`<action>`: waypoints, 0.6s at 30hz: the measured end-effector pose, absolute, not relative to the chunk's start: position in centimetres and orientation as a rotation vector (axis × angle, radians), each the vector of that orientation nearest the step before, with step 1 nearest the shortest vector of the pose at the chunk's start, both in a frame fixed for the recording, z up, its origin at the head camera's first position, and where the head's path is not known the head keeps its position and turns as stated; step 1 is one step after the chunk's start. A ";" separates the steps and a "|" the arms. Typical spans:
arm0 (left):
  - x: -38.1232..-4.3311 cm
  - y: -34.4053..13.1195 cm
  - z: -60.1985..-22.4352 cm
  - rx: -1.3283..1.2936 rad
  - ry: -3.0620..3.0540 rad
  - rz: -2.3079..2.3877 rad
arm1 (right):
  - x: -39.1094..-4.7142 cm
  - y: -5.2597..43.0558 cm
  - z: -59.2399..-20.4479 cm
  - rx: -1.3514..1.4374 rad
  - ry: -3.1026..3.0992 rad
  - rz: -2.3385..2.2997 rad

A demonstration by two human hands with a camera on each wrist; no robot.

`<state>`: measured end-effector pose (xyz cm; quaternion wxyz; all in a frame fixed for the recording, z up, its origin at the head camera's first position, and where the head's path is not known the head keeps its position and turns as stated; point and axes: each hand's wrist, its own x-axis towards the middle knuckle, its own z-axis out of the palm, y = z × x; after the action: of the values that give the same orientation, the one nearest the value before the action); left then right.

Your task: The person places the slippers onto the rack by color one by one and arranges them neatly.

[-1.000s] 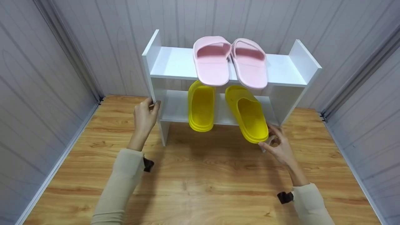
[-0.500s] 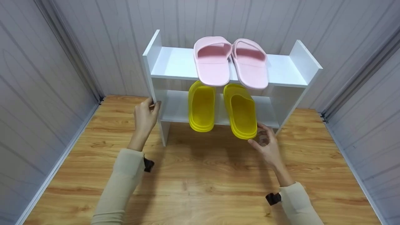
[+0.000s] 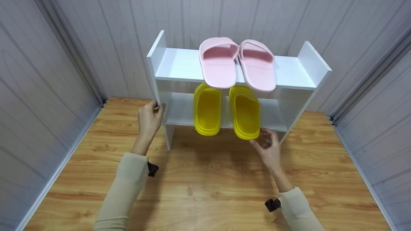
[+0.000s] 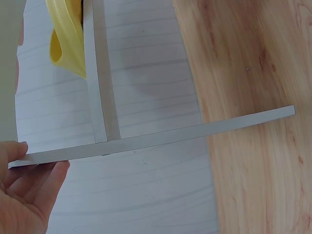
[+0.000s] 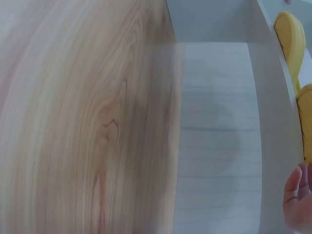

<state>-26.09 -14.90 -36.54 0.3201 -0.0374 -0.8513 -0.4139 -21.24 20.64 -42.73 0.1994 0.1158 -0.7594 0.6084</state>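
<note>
My left hand (image 3: 150, 118) pinches the front edge of the left side panel of a white two-shelf shoe rack (image 3: 179, 69); the left wrist view shows thumb and fingers on either side of that panel (image 4: 161, 139). At the right yellow slipper (image 3: 247, 118) on the lower shelf, my right hand (image 3: 269, 149) holds the heel's right corner, thumb at the back and fingers along the side. The left yellow slipper (image 3: 207, 112) lies beside it, heel overhanging the shelf. In the right wrist view only part of the right hand (image 5: 298, 200) shows, below a yellow slipper (image 5: 306, 122).
A pink slipper (image 3: 219, 69) and a second pink slipper (image 3: 258, 69) sit together on the upper shelf, heels past its front edge. The rack stands on a wood-look floor (image 3: 199, 186) before a panelled wall (image 3: 128, 48), with side walls left and right.
My right hand has moved left, and the right yellow slipper has swung straighter and closer to the left one, its heel shifting left and slightly back. My left hand stays put.
</note>
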 end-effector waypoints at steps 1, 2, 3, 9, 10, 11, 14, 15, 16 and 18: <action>-26.1 -14.9 -36.5 -0.101 -2.240 -1.089 | -21.2 20.6 -42.7 0.314 -2.124 1.696; -26.1 -14.9 -36.5 -0.103 -2.246 -1.092 | -21.2 20.5 -42.7 0.308 -2.122 1.699; -26.1 -14.9 -36.5 -0.106 -2.252 -1.097 | -21.2 20.5 -42.7 0.300 -2.122 1.699; -26.0 -14.9 -36.5 -0.086 -2.271 -1.112 | -21.3 20.4 -42.8 0.254 -2.127 1.706; -26.1 -14.9 -36.5 -0.081 -2.269 -1.112 | -21.3 20.4 -42.8 0.249 -2.125 1.710; -26.1 -14.9 -36.5 -0.078 -2.267 -1.114 | -21.3 20.3 -42.8 0.248 -2.117 1.718; -26.1 -14.9 -36.5 -0.067 -2.265 -1.125 | -21.4 20.4 -42.8 0.250 -2.108 1.740; -26.1 -14.8 -36.5 -0.064 -2.264 -1.127 | -21.4 20.5 -42.8 0.254 -2.107 1.748; -26.1 -14.8 -36.5 -0.061 -2.263 -1.129 | -21.6 20.8 -43.0 0.259 -2.109 1.746; -26.1 -14.8 -36.4 -0.059 -2.261 -1.132 | -22.0 21.4 -43.5 0.265 -2.112 1.728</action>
<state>-26.08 -14.82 -36.44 0.3015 -0.0223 -0.8522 -0.4269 -21.96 21.41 -43.52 0.1986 0.0948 -0.7551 0.6176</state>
